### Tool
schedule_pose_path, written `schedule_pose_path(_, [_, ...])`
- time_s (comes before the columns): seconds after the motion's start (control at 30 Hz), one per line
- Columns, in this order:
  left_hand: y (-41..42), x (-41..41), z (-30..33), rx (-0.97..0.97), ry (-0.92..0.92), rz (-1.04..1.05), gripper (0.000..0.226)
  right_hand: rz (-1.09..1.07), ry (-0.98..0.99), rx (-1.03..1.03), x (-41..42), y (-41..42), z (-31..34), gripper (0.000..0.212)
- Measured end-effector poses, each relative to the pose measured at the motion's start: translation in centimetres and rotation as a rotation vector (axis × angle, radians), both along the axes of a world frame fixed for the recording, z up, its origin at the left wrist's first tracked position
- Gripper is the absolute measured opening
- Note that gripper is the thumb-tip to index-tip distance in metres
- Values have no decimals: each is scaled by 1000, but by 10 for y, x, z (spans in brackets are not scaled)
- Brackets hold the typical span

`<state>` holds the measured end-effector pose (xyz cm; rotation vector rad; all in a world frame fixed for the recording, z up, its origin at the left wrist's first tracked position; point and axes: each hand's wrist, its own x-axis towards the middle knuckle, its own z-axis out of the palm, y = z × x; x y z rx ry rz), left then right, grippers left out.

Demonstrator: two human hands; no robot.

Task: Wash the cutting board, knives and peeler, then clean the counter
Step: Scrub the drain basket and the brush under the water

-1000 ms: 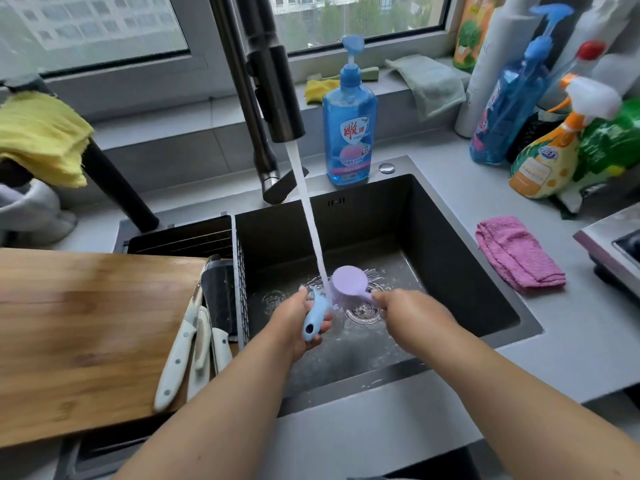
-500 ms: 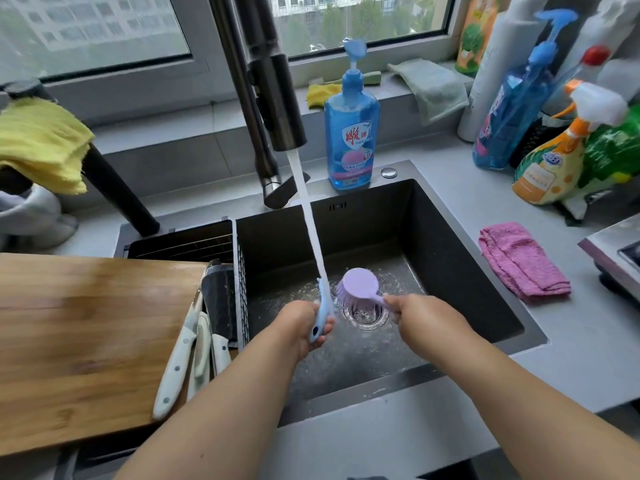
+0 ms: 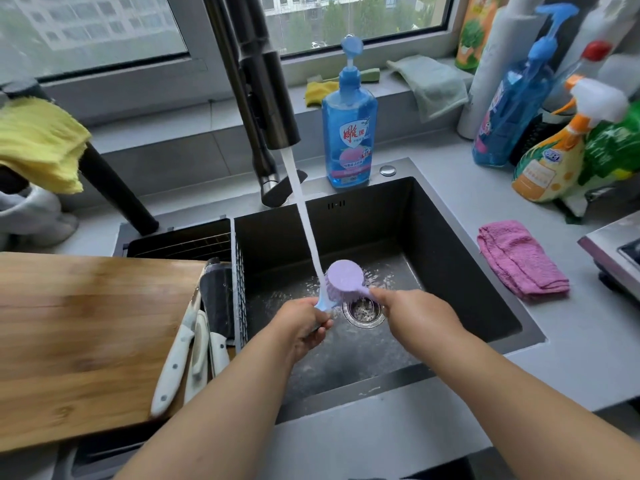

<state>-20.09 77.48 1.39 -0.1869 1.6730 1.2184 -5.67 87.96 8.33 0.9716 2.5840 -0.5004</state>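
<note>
My left hand grips the blue peeler under the stream; my right hand holds the round lilac brush. White-handled knives lie on the wooden board.

Blue peeler under water stream; white-handled knives flat beside wooden cutting board.

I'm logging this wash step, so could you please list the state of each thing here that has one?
Faucet: running.
Peeler: held by left hand, under the stream.
Brush: gripped by right hand, against the peeler.
Knives: lying beside the cutting board.
Pink cloth: folded on the counter.
</note>
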Motion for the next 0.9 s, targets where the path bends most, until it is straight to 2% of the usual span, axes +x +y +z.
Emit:
schedule_pose_path(0.07, [-2,1,2,23,-25,33,35,-2,26,-9,-1,2,1,80])
schedule_pose_path(0.2, [-5,0,6,76,-71,163,13,36,36,-92,-6,-4,1,76])
schedule_pose_path(0.23, [-6,-1,5,88,-80,174,14,11,31,-77,-5,-2,1,76])
schedule_pose_path(0.37, [-5,-4,5,102,-99,222,51,42,-39,-108,-7,-2,7,78])
schedule_pose_path(0.43, [-4,-4,6,141,-137,249,58,114,-105,-179,-12,-9,13,73])
schedule_pose_path(0.5, [-3,-4,7,134,-146,270,63,93,-81,-135,-11,-11,13,74])
schedule_pose_path(0.63, [2,-3,7,129,-158,317,69,55,-84,-60,-10,-5,9,85])
schedule_pose_path(0.8, [4,-12,-1,258,-328,429,81,140,-136,-195,-16,-8,21,73])
schedule_pose_path(0.9, [5,-6,9,269,-312,438,69,63,-132,-115,-14,-1,19,79])
